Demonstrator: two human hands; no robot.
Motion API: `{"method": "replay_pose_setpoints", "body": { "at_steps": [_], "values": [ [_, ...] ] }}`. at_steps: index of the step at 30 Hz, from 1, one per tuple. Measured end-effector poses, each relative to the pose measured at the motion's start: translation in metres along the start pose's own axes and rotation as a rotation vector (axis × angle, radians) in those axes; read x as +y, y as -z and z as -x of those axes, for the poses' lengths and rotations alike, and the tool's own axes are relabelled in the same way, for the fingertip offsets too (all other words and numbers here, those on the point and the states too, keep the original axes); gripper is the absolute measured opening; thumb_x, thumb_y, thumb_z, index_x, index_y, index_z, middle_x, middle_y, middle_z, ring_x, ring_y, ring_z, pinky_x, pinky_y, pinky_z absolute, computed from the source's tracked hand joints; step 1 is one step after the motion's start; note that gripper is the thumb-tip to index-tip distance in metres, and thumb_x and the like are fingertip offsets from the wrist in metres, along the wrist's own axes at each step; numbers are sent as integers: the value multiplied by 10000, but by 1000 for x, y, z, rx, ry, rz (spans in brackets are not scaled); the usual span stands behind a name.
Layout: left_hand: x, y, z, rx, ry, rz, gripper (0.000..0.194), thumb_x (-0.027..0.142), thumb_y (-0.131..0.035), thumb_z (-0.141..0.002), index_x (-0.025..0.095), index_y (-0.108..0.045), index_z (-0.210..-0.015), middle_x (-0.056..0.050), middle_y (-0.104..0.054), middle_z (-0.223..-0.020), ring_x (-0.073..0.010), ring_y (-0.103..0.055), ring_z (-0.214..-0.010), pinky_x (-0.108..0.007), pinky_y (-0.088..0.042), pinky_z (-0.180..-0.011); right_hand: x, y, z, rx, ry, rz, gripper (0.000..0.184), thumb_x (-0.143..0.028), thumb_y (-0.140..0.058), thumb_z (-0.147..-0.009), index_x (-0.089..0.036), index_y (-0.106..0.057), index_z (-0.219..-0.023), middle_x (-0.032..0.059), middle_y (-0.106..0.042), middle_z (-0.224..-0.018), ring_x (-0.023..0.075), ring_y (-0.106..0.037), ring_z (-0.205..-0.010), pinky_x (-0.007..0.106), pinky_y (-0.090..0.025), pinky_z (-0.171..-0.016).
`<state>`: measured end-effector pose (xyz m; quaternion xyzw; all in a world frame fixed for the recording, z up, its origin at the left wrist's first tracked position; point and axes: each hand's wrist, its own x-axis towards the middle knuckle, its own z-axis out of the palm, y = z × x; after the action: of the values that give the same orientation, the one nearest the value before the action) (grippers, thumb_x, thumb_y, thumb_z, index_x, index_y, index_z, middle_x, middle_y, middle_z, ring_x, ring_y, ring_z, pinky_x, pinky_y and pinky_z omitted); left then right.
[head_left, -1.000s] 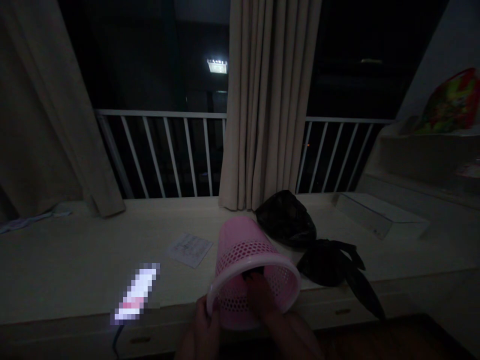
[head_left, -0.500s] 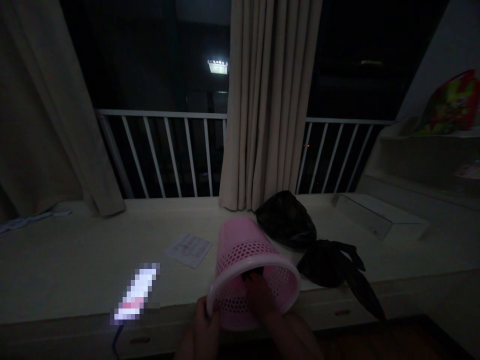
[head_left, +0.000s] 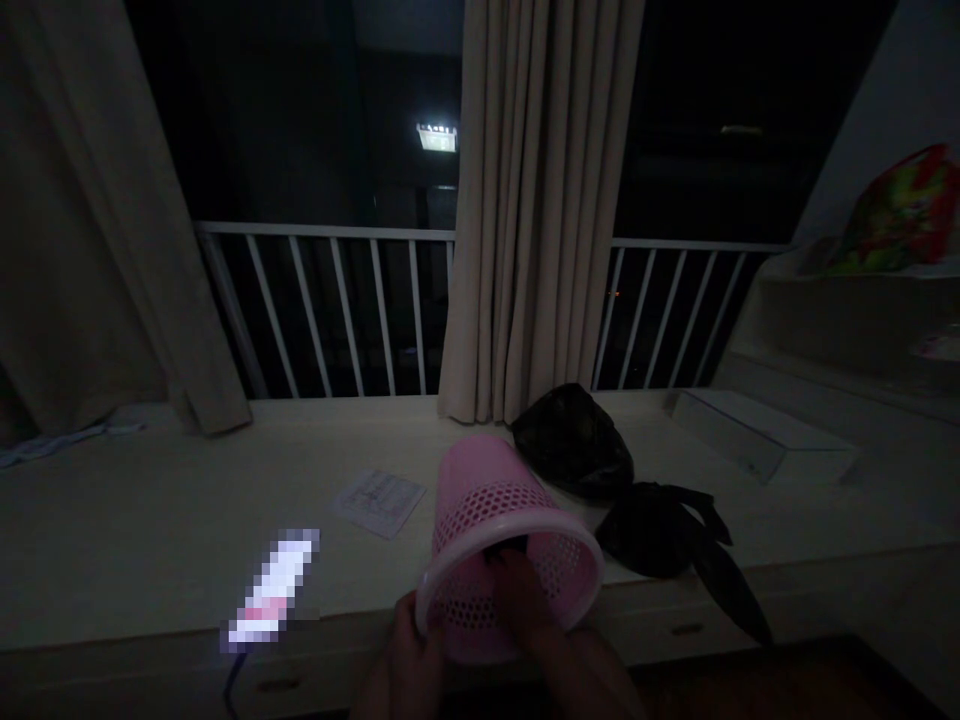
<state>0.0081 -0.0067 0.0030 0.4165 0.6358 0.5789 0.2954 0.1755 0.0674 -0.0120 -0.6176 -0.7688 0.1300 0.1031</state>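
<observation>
A pink plastic wastebasket (head_left: 487, 470) with a band of holes lies tipped on the white ledge, its mouth facing me. My left hand (head_left: 414, 640) is closed on the left side of its rim. My right hand (head_left: 521, 595) reaches through the mouth into the basket. Its fingertips meet something black (head_left: 514, 546) deep inside, too dark to make out. Whether those fingers grip it cannot be seen. To the right of the basket sit a bulging black plastic bag (head_left: 574, 440) and a knotted black plastic bag (head_left: 652, 530), whose loose end hangs over the ledge's edge.
A sheet of paper (head_left: 380, 502) lies left of the basket. Nearer the front edge is a lit, pixelated screen (head_left: 274, 590) with a cable. A clear box (head_left: 772, 435) stands at right. Behind the ledge (head_left: 187, 500) are a white railing (head_left: 330, 232) and beige curtains (head_left: 544, 200).
Hardly anything differs. The basket and both hands have shifted very slightly in view, and my right hand stays inside the basket.
</observation>
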Motion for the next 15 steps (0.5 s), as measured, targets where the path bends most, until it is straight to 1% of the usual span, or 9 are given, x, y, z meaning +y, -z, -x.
{"method": "replay_pose_setpoints", "body": {
  "at_steps": [2, 3, 5, 6, 7, 9, 11, 13, 15],
  "values": [
    [0, -2, 1, -1, -9, 30, 553, 610, -562, -687, 155, -569, -1002, -107, -683, -884, -277, -637, -810, -389, -504, -726, 7, 6, 27, -19, -21, -43, 399, -271, -448, -931, -136, -507, -1302, 124, -532, -1264, 201, -501, -1177, 429, -390, -1019],
    [-1, -2, 2, 4, -10, 41, 571, 612, -558, -689, 148, -564, -1021, -116, -682, -900, -281, -637, -823, -397, -506, -738, 13, 7, 44, -29, -33, -82, 470, -315, -432, -938, -168, -430, -1385, 123, -548, -1251, 192, -538, -1134, 385, -434, -971],
    [-2, -4, 2, 15, -16, 51, 613, 622, -551, -688, 134, -553, -1059, -133, -675, -936, -292, -636, -858, -406, -507, -754, 27, 7, 78, -75, -83, -193, 566, -397, -322, -968, -275, -181, -1502, 69, -607, -1190, 127, -603, -1035, 210, -492, -780],
    [-3, -4, 2, 18, -21, 50, 629, 627, -550, -687, 128, -550, -1070, -139, -672, -951, -297, -635, -876, -408, -508, -759, 34, 5, 91, -107, -215, -380, 529, -409, -224, -982, -340, -141, -1500, 38, -608, -1194, 97, -616, -1002, 162, -480, -699],
    [-4, -4, 1, 21, -25, 46, 635, 630, -553, -686, 125, -551, -1072, -141, -670, -958, -300, -634, -888, -408, -510, -763, 39, 2, 100, -157, -309, -506, 514, -420, -111, -984, -369, -136, -1495, 24, -611, -1193, 85, -624, -974, 155, -472, -656],
    [-6, -3, 1, 31, -30, 38, 625, 633, -560, -687, 130, -563, -1058, -134, -670, -955, -303, -634, -900, -407, -512, -766, 44, -3, 104, -233, -368, -647, 534, -432, -44, -974, -366, -146, -1495, 38, -622, -1168, 96, -638, -924, 170, -470, -646],
    [-7, -3, 1, 35, -17, 31, 617, 637, -556, -698, 133, -572, -1053, -130, -670, -959, -301, -633, -908, -409, -510, -775, 42, -7, 98, -273, -340, -689, 553, -452, -43, -969, -338, -141, -1502, 60, -627, -1153, 112, -645, -887, 187, -475, -666],
    [-6, -2, 1, 26, 11, 17, 627, 647, -543, -711, 132, -575, -1068, -129, -669, -974, -297, -632, -911, -417, -504, -796, 39, -9, 91, -274, -370, -731, 575, -490, -14, -958, -348, -148, -1499, 54, -642, -1118, 115, -649, -841, 189, -476, -644],
    [-3, -2, 2, 12, 30, 8, 631, 645, -544, -722, 133, -575, -1090, -129, -669, -998, -294, -629, -929, -422, -494, -828, 39, -15, 89, -234, -434, -788, 609, -526, 25, -943, -363, -188, -1490, 51, -658, -1062, 122, -650, -787, 196, -476, -610]
  ]
}}
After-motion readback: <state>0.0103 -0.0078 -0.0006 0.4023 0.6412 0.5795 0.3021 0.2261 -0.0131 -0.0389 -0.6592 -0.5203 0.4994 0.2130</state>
